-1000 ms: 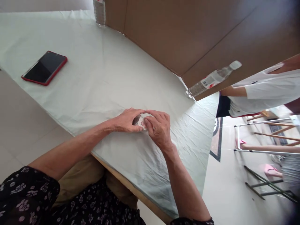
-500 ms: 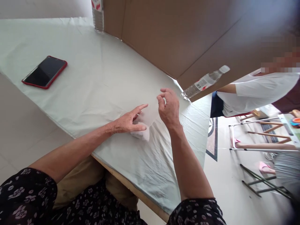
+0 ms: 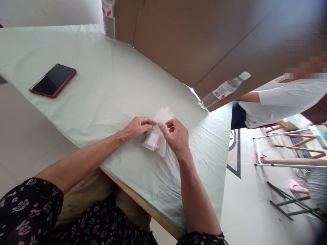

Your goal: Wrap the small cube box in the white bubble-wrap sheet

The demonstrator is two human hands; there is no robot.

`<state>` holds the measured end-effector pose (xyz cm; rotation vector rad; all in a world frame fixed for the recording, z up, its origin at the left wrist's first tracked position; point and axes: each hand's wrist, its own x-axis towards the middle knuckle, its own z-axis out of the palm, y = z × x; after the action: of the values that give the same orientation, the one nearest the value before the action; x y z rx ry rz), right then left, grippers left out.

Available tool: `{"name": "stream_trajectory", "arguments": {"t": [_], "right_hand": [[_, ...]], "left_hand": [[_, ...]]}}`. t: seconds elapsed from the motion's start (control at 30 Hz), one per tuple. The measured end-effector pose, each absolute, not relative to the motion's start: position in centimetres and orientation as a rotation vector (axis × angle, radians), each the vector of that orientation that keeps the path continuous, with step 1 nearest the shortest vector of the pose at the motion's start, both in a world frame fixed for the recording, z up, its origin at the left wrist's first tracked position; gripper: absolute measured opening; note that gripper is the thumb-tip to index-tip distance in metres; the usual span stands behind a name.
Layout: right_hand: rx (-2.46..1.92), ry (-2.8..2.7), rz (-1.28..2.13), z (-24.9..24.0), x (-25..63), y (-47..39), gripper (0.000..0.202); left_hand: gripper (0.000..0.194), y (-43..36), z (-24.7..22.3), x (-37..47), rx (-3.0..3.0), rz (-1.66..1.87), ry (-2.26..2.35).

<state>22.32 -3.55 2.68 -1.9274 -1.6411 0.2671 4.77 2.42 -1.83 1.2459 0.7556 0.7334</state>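
A thin, whitish, see-through crumpled sheet (image 3: 153, 139) lies on the table in front of me; whether it is tissue or plastic film I cannot tell. Its lower part looks folded and bunched, while a flatter part spreads out past my fingertips. From the left, my left hand (image 3: 140, 127) pinches it between thumb and fingers. My right hand (image 3: 176, 134) is closed in a pinch on the same sheet, its thumb close to my left fingertips. Anything wrapped inside cannot be made out.
A pale green cloth (image 3: 89, 98) covers the table. On the left lies a phone (image 3: 53, 81) in a red case. A large cardboard panel (image 3: 178, 41) stands behind, with water bottles (image 3: 219, 92) (image 3: 109, 20) at its edges. A person in a white shirt (image 3: 278, 98) sits at the right.
My hands, apart before, have come together at the sheet. My right hand moved down and left, and both now pinch the sheet, which no longer trails in a blur between them.
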Motion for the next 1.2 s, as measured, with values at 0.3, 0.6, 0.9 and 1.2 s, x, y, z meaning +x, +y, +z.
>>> {"name": "stream_trajectory", "arguments": {"t": [0.3,0.6,0.9,1.2], "right_hand": [[-1.784,-1.215,0.614,0.2,25.4,-3.0,0.018],[-1.626,-0.913,0.984,-0.1,25.9,-3.4,0.033],[-1.579,-1.102,1.022,-1.5,24.1,-3.2,0.023],[-1.519,-0.961,0.948,-1.6,23.6,-3.0,0.028]], "left_hand": [[0.026,2.6,-1.6,4.4,1.317,0.867,0.944],[0.023,2.8,-1.5,4.3,1.483,1.003,1.046],[0.040,1.7,-0.7,3.9,1.861,0.872,1.059],[0.016,2.1,-1.0,3.5,1.742,0.794,1.058]]}}
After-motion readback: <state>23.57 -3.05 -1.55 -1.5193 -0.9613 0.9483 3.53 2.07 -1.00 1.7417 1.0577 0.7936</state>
